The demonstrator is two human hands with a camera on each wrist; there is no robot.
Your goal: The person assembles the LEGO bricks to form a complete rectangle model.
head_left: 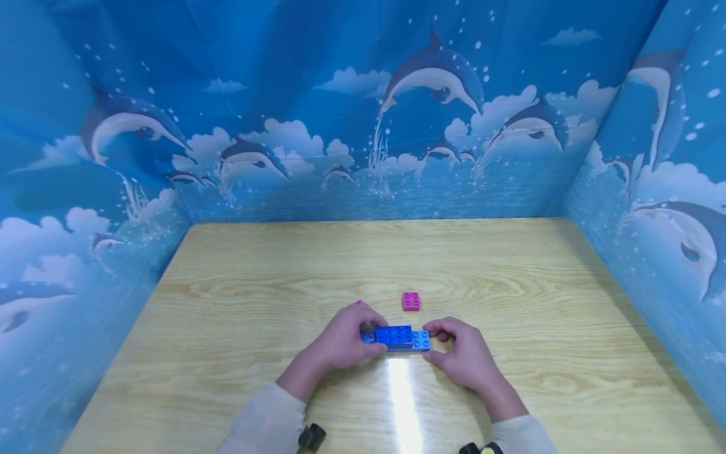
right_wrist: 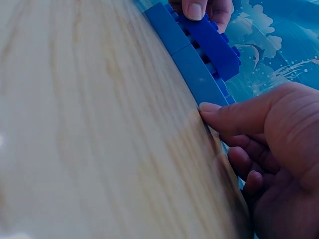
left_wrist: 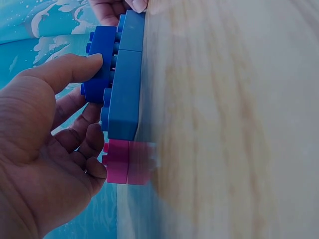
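Two light blue toy bricks (head_left: 421, 340) lie end to end on the table, studs up. Across their seam sits a dark blue brick (head_left: 394, 337); stud sides show in a thin gap beneath it in the left wrist view. My left hand (head_left: 347, 335) pinches this dark blue brick (left_wrist: 99, 64) between thumb and fingers. At the far right end, my right hand (head_left: 462, 350) holds the light blue brick by its corners, thumb (right_wrist: 212, 108) on the near side. Part of the left light blue brick is hidden behind the left hand in the head view.
A pink brick (head_left: 411, 301) with a few studs lies just beyond the blue bricks. Another pink brick (left_wrist: 117, 162) shows behind the left fingers, mostly hidden in the head view. A dolphin-patterned curtain (head_left: 340, 113) surrounds the wooden table (head_left: 255, 284).
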